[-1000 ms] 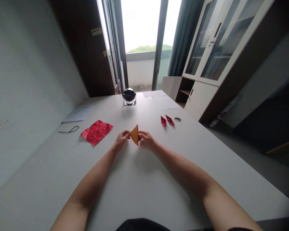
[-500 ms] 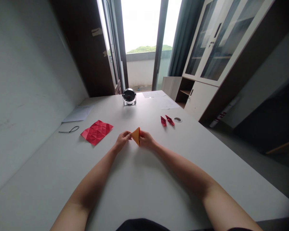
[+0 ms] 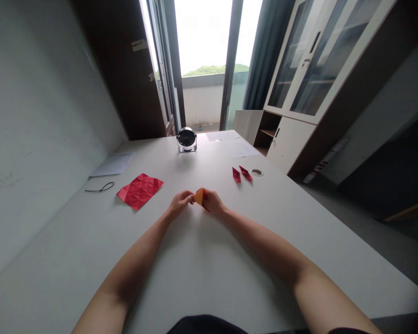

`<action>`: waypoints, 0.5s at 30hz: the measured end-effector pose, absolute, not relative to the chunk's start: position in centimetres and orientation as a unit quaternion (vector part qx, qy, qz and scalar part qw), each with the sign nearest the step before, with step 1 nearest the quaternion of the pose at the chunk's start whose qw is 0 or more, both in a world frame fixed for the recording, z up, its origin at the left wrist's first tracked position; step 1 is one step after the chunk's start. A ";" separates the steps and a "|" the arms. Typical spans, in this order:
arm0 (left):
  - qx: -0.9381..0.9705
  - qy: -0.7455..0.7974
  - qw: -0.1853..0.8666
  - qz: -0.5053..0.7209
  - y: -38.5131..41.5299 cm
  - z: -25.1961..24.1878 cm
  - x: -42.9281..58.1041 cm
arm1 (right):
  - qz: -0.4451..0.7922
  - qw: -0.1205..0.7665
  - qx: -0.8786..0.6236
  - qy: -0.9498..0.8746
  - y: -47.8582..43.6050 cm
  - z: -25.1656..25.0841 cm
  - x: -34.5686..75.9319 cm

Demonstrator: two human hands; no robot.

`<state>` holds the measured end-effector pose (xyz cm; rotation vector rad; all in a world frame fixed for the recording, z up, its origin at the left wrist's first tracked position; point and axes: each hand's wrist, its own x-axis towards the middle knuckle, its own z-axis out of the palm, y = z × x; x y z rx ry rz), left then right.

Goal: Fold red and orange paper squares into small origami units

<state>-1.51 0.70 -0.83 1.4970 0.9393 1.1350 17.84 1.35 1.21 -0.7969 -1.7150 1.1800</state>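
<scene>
A folded orange paper (image 3: 199, 198) is held above the middle of the desk (image 3: 209, 260), between both hands. Its right side is gripped by the right hand (image 3: 213, 203), whose fingers are partly hidden by the paper. The fingertips of the left hand (image 3: 181, 204) are drawn together at its left point; whether paper is pinched there cannot be told. To the left, a creased red sheet (image 3: 140, 191) is laid flat, with a black cord (image 3: 106, 187) beyond. Two red folded pieces (image 3: 245, 173) are placed near a white ring (image 3: 257, 172) at right. A round device (image 3: 187, 139) is stood at the far edge.
</scene>
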 end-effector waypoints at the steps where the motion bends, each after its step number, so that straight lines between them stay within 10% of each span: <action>1: 0.618 0.388 0.497 0.469 0.7 -0.7 -1.5 | 0.467 0.445 -0.322 -0.693 1.1 1.4 17.8; 15: 0.614 0.407 0.495 0.461 0.3 0.0 -1.6 | 0.397 0.438 -0.321 -0.740 1.6 -0.1 17.3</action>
